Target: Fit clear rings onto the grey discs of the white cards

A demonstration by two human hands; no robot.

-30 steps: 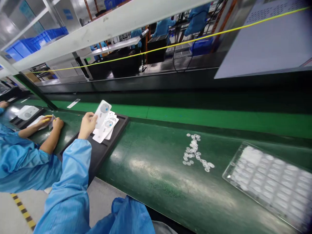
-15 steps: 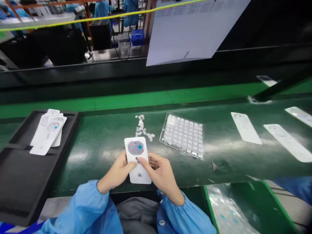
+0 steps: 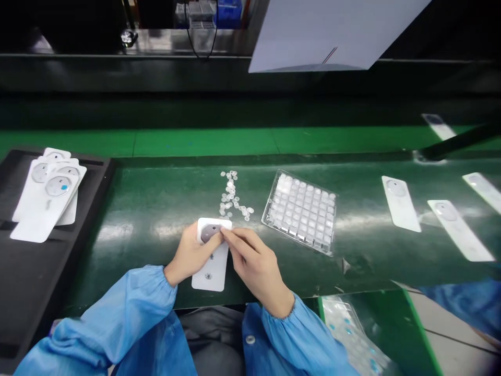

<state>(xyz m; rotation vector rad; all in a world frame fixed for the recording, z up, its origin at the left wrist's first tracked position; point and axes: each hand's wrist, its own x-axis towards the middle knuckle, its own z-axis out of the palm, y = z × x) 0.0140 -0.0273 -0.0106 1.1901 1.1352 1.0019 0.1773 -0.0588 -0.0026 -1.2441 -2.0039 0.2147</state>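
Observation:
My left hand (image 3: 193, 253) holds a white phone back cover (image 3: 215, 274) by its left side, fingers behind and thumb across the front. The cover carries a grey, rounded camera area near its top edge and small dark marks lower down. At the right of that camera area, my right hand (image 3: 254, 261) has its thumb and fingertips pinched together, close to my left thumb tip. The fingers hide whatever is between them. Small clear round pieces (image 3: 230, 193) lie scattered just beyond the cover. Right of them sits a clear tray (image 3: 334, 245) filled with rows of white pieces.
A black tray (image 3: 92, 203) at left bears several stacked white covers (image 3: 41, 209). More covers (image 3: 401, 203) lie on the green work surface (image 3: 156, 198) at right. Below the edge, a green bin (image 3: 420, 329) contains clear plastic. A blue sleeve (image 3: 469, 308) shows at far right.
My right fingers have moved up from the middle of the cover to its camera area, where the blue dot is now covered. My left thumb has shifted up too. The camera view has tilted down.

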